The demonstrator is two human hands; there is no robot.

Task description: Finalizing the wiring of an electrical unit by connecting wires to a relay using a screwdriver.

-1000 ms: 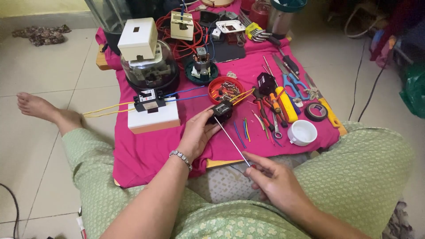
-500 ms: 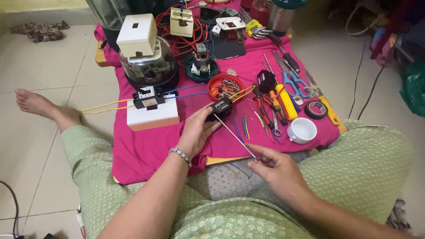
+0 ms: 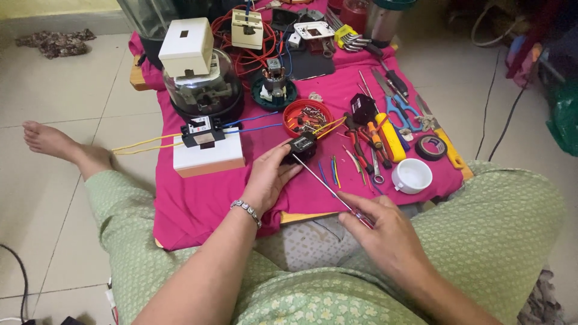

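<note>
The left hand (image 3: 269, 180) lies on the pink cloth (image 3: 198, 204) with its fingers curled around a small black box-shaped electrical part (image 3: 301, 145), pinching it at the hand's one o'clock. The right hand (image 3: 385, 235) grips the handle of a long thin metal screwdriver (image 3: 322, 183) between pressed-together fingertips; the shaft runs toward ten o'clock and its tip touches the black part. Just beyond that part, at twelve o'clock, sits a round red plastic bowl of small screws (image 3: 308, 114), with yellow wires reaching from it to the part. At nine o'clock of the left hand stands a white rectangular box (image 3: 208, 157). At three o'clock of the black part lie a yellow-handled tool (image 3: 391, 137) and a white round cup (image 3: 412, 176).
</note>
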